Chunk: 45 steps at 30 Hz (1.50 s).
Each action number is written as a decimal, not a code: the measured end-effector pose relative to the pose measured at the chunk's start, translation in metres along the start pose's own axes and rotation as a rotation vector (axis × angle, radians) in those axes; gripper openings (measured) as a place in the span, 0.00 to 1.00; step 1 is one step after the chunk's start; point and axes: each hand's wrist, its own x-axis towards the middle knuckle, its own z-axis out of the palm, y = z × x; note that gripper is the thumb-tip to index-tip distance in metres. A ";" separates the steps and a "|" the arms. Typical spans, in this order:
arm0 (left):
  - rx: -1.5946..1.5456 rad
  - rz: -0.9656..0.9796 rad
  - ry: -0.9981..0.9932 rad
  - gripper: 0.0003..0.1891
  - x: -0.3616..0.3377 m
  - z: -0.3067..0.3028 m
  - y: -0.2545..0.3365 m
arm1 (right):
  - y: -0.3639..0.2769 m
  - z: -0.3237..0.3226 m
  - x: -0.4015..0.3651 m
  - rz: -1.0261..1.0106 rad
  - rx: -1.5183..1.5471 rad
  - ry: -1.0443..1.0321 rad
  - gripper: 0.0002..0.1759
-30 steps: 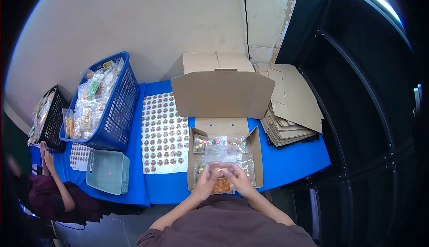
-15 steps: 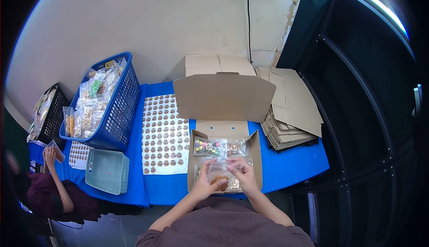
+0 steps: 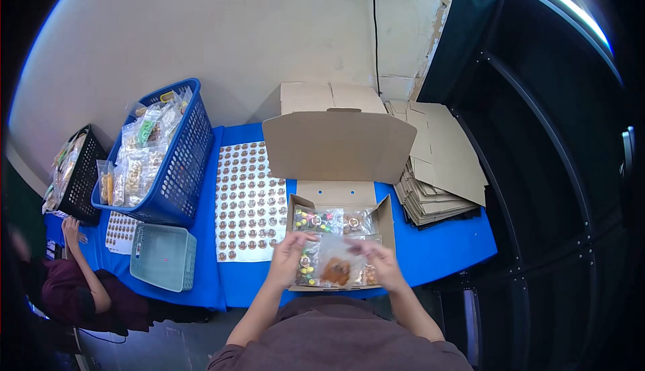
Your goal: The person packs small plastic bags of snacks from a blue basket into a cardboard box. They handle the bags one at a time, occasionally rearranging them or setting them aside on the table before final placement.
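Observation:
A clear plastic bag (image 3: 336,271) with orange-brown contents hangs upright over the open cardboard box (image 3: 388,226). My left hand (image 3: 289,258) pinches its upper left corner. At the upper right corner, my right hand (image 3: 379,263) is closed on the bag, its fingertips slightly blurred. Inside the box lie several other clear bags, among them a bag of colourful pieces (image 3: 312,220) and a bag of brown pieces (image 3: 358,222), each with a round sticker. The held bag partly covers the front bags.
A sticker sheet (image 3: 250,203) lies left of the box. Beyond it stand a blue basket (image 3: 181,149) full of bags, a pale green tray (image 3: 161,257) and a black basket (image 3: 84,183). Flattened cardboard (image 3: 447,149) is stacked right. A co-worker's hand (image 3: 70,228) is at far left.
My hands have moved apart, spreading the bag's top, and the bag now hangs flatter with its contents at the bottom. The co-worker's hand has shifted beside the black basket.

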 end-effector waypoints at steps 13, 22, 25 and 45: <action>0.144 0.116 -0.245 0.34 -0.019 0.039 0.000 | -0.005 0.031 0.007 -0.365 -0.571 0.165 0.21; 0.247 0.108 -0.170 0.15 -0.020 0.030 0.007 | -0.004 0.028 0.014 -0.096 -0.427 0.307 0.24; 0.290 0.111 -0.251 0.15 -0.018 0.020 0.008 | 0.006 0.030 0.016 -0.050 -0.118 0.297 0.20; 0.218 0.272 -0.112 0.38 -0.009 0.041 0.012 | -0.007 0.056 0.021 -0.315 -0.394 0.388 0.15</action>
